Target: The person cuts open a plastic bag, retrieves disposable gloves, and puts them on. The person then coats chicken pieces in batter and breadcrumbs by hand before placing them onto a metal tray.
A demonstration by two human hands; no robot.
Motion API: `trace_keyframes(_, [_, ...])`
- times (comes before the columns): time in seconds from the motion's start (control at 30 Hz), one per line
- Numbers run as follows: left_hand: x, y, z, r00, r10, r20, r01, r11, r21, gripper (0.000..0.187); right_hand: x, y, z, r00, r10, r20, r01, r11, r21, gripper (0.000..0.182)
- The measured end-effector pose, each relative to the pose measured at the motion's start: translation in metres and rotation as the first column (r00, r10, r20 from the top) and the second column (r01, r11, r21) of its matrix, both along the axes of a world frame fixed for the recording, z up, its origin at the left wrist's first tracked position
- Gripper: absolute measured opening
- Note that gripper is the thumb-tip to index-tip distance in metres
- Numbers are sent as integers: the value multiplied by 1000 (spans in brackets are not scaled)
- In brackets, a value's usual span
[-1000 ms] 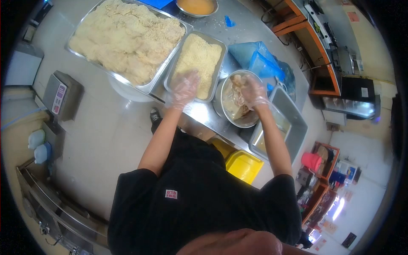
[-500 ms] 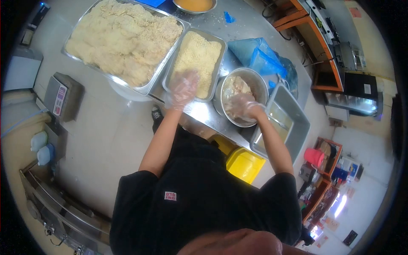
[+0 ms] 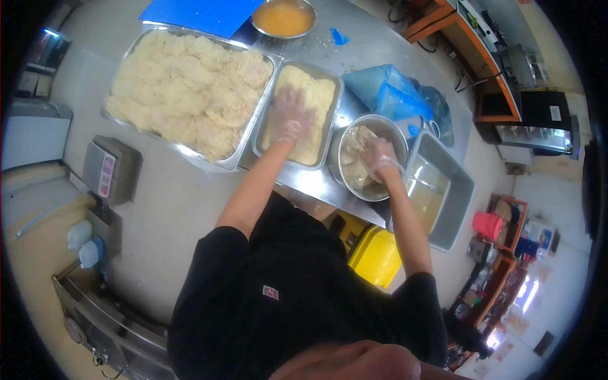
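My left hand (image 3: 293, 116), in a clear plastic glove, lies spread over the pale yellow breadcrumbs (image 3: 311, 95) in a small metal tray (image 3: 336, 109); motion blurs its fingers slightly. Inside a round metal pot (image 3: 404, 140) is my right hand (image 3: 380, 156), gloved the same way. Its fingers curl against a piece of pale raw meat (image 3: 359, 142); the fingertips are partly hidden. More wet pieces lie lower in the pot. Left of the crumbs, a large metal tray (image 3: 276, 69) is heaped with crumb-coated pieces (image 3: 183, 92).
A grey plastic tub (image 3: 459, 212) with cloudy liquid stands right of the pot. Behind are blue plastic bags (image 3: 386, 88), a bowl of orange liquid (image 3: 283, 19) and a blue board (image 3: 199, 14). Below the table edge sits a yellow bin (image 3: 375, 256); a scale (image 3: 111, 168) stands to the left.
The view has shifted, so the table appears lower. My left hand has gone farther over the crumbs with its fingers spread. My right hand has moved to the upper part of the meat.
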State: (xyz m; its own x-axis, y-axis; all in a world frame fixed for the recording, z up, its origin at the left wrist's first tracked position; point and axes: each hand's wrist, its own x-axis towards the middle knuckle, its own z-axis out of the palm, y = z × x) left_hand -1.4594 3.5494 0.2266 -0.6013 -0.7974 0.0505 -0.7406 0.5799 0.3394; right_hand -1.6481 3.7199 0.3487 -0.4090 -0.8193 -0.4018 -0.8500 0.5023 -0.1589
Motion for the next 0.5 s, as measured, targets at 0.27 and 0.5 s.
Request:
trace_keyframes(0.27, [-34, 19, -16, 915, -403, 5, 401, 910, -107, 53, -17, 54, -18, 983, 95, -157, -136, 951, -277, 31])
trace_keyframes(0.5, [-89, -54, -106, 967, 71, 243, 148, 621, -769, 63, 16, 26, 23, 987, -110, -113, 91, 983, -160, 21])
